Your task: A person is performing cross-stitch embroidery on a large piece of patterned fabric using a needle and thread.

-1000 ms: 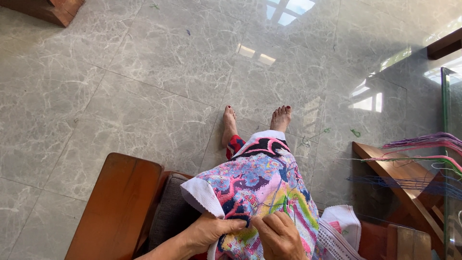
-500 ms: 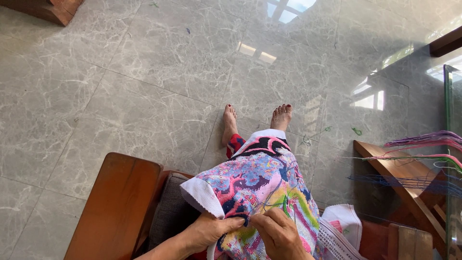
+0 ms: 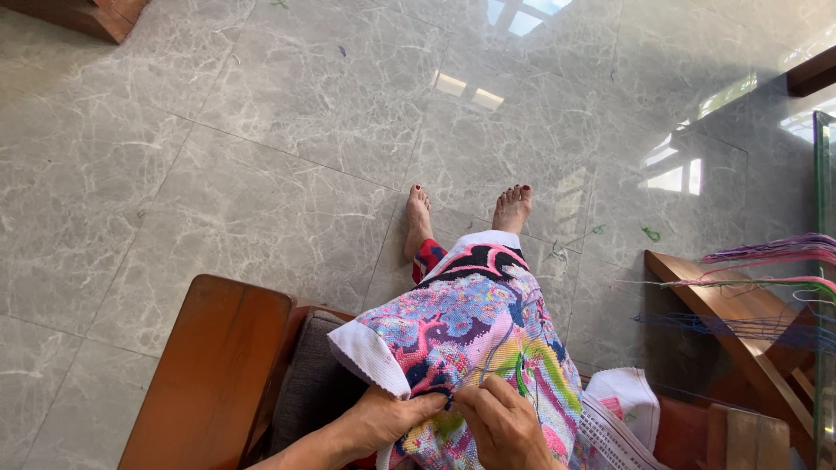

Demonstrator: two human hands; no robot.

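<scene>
A colourful cross-stitch cloth (image 3: 475,335) with a white border lies draped over my lap, running down toward my bare feet (image 3: 461,213). My left hand (image 3: 392,416) grips the cloth's left edge from beneath, thumb on top. Beside it, my right hand (image 3: 501,426) rests on the cloth, its fingers pinched at the stitching; a needle is too small to make out. Green thread (image 3: 521,376) trails over the cloth just above my right hand.
I sit on a wooden chair with a broad armrest (image 3: 209,374) and grey cushion (image 3: 318,383). A printed paper sheet (image 3: 610,435) lies at my right. A wooden stand (image 3: 740,331) at right carries hanging coloured threads (image 3: 766,257). Grey marble floor tiles (image 3: 261,130) spread ahead.
My right hand's fingers have shifted slightly on the cloth, closer to my left thumb. Otherwise the scene holds still.
</scene>
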